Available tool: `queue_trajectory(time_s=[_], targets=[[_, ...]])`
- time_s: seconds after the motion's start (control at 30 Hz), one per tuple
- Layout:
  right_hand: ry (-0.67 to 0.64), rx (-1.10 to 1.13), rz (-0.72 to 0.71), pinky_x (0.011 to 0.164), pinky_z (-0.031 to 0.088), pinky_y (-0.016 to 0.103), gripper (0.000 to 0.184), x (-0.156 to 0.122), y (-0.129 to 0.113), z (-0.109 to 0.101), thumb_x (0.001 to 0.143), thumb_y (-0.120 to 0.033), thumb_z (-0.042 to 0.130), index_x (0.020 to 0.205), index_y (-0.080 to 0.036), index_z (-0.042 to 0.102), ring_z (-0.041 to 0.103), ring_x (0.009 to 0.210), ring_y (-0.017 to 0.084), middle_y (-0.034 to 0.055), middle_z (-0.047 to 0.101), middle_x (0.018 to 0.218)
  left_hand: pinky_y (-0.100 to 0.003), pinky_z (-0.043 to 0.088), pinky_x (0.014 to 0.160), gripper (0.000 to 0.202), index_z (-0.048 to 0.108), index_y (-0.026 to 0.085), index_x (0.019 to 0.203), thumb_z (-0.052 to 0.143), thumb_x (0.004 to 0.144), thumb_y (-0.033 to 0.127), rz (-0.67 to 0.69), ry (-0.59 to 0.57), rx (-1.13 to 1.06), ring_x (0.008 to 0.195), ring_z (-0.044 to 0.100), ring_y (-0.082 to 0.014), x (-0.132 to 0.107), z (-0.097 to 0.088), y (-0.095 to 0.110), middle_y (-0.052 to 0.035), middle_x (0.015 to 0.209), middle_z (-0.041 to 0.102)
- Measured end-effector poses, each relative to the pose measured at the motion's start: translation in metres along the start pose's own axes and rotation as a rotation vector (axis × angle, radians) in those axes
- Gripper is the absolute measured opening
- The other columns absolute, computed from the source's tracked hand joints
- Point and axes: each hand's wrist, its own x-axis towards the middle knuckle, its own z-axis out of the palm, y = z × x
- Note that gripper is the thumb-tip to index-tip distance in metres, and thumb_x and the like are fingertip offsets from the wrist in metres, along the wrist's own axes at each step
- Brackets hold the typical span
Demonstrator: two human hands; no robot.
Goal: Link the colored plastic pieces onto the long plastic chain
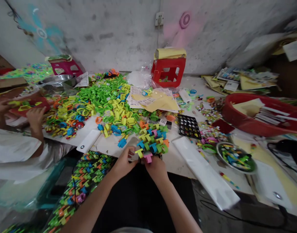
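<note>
Just in front of me is a block of coloured plastic toy pieces (154, 140), set in close rows; whatever holds them underneath is mostly hidden. My right hand (157, 168) is closed at its near edge, beside a pink piece (148, 157), with its fingertips partly hidden below. At the near left corner, close to a yellow piece (139, 153), my left hand (126, 161) has its fingers curled; what they hold, if anything, is not visible. Loose blue pieces (122, 143) lie beyond the left hand.
A large heap of green and yellow pieces (104, 97) covers the table's back left. To the right are a black grid tray (188, 126), a long white packet (206, 173), a metal bowl (236, 157) and a red basin (250, 124). Another person's hand (36, 116) works at left.
</note>
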Motion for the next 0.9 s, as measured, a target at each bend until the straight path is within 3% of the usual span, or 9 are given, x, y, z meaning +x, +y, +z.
queue_trajectory(time_s=[0.07, 0.13, 0.23, 0.4, 0.5, 0.63, 0.77, 0.9], targets=[[-0.025, 0.005, -0.034, 0.068, 0.046, 0.025, 0.029, 0.002, -0.001, 0.000, 0.093, -0.034, 0.048, 0.097, -0.019, 0.073, 0.070, 0.087, 0.022, 0.0114, 0.074, 0.090, -0.042, 0.046, 0.099, 0.065, 0.038, 0.027, 0.134, 0.071, 0.078, 0.028, 0.027, 0.019, -0.051, 0.119, 0.052, -0.0243, -0.005, -0.011, 0.019, -0.0110, 0.132, 0.049], [-0.060, 0.014, -0.081, 0.067, 0.046, 0.024, 0.025, 0.006, -0.001, 0.000, 0.092, -0.030, 0.049, 0.095, -0.021, 0.073, 0.070, 0.087, 0.021, 0.0092, 0.074, 0.090, -0.049, 0.032, 0.112, 0.083, 0.027, 0.030, 0.142, 0.075, 0.074, 0.037, 0.123, 0.040, 0.012, 0.137, 0.033, -0.0291, -0.004, -0.013, 0.037, -0.0115, 0.149, 0.031], [-0.095, -0.002, -0.129, 0.070, 0.047, 0.025, 0.027, 0.011, -0.003, 0.002, 0.091, -0.016, 0.047, 0.092, -0.018, 0.073, 0.070, 0.089, 0.021, 0.0104, 0.074, 0.091, -0.051, 0.022, 0.117, 0.078, 0.026, 0.030, 0.145, 0.069, 0.080, 0.038, 0.221, 0.059, 0.114, 0.143, 0.020, -0.0299, 0.006, -0.001, 0.050, -0.0105, 0.154, 0.022], [-0.098, -0.031, -0.157, 0.072, 0.050, 0.031, 0.031, 0.016, -0.007, 0.008, 0.088, -0.007, 0.043, 0.096, -0.012, 0.072, 0.070, 0.088, 0.026, 0.0157, 0.073, 0.093, -0.045, 0.026, 0.116, 0.057, 0.028, 0.029, 0.144, 0.051, 0.092, 0.027, 0.225, -0.015, 0.061, 0.140, 0.029, -0.0236, 0.015, 0.011, 0.041, -0.0095, 0.150, 0.034], [-0.090, -0.012, -0.163, 0.070, 0.050, 0.031, 0.030, 0.018, -0.007, 0.009, 0.087, -0.007, 0.043, 0.095, -0.013, 0.072, 0.070, 0.087, 0.026, 0.0153, 0.073, 0.092, -0.044, 0.029, 0.115, 0.049, 0.034, 0.027, 0.140, 0.049, 0.093, 0.026, 0.237, 0.019, 0.047, 0.138, 0.033, -0.0233, 0.015, 0.009, 0.037, -0.0103, 0.147, 0.037], [-0.081, 0.030, -0.181, 0.073, 0.049, 0.028, 0.029, 0.016, -0.002, 0.008, 0.088, -0.010, 0.045, 0.099, -0.016, 0.071, 0.069, 0.090, 0.023, 0.0125, 0.073, 0.094, -0.044, 0.032, 0.112, 0.045, 0.040, 0.026, 0.129, 0.060, 0.089, 0.032, 0.280, 0.070, 0.032, 0.135, 0.037, -0.0249, 0.014, 0.010, 0.035, -0.0117, 0.143, 0.039], [-0.030, 0.080, -0.200, 0.079, 0.048, 0.026, 0.028, 0.007, 0.011, 0.012, 0.086, -0.009, 0.050, 0.105, -0.015, 0.068, 0.065, 0.098, 0.021, 0.0108, 0.071, 0.103, -0.046, 0.033, 0.109, 0.062, 0.042, 0.024, 0.124, 0.073, 0.075, 0.045, 0.326, 0.117, 0.001, 0.131, 0.037, -0.0291, 0.001, 0.014, 0.022, -0.0133, 0.135, 0.038], [0.097, 0.177, -0.243, 0.082, 0.048, 0.027, 0.030, 0.003, 0.021, 0.022, 0.084, -0.007, 0.050, 0.107, -0.017, 0.067, 0.063, 0.100, 0.020, 0.0095, 0.070, 0.104, -0.037, 0.044, 0.096, 0.027, 0.048, 0.022, 0.115, 0.048, 0.094, 0.038, 0.181, 0.212, -0.171, 0.112, 0.050, -0.0221, -0.016, 0.020, 0.004, -0.0094, 0.114, 0.049]])
